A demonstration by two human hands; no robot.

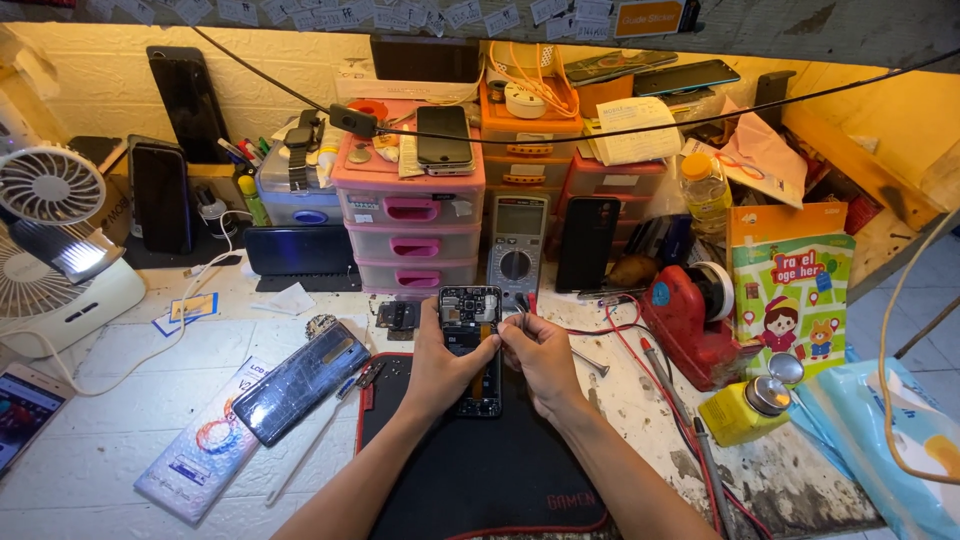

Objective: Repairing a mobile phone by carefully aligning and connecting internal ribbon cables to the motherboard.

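A: Status, quick. Where's the phone?

B: On the black mat, just below the pink drawers. Left hand is wrapped round its left edge, holding it slightly raised off the mat. Back is already off, board and internals exposed at the top.

A: Right hand?

B: Right hand is closed narrow on a thin tool, tip at the phone's right edge, upper half. Can't tell what kind of tool, too small.

A: So how far in?

B: My read: opened up, mid-teardown. Board looks seated yet, no loose screws I can make out on the mat. A small module lies on the desk just left of the phone, may be from it, can't confirm.

A: Back cover?

B: A dark blue panel lies left of the mat, tilted. Could be it.

A: Meter in use?

B: Multimeter stands right of the drawers, red leads trail right of the phone, not in either hand.
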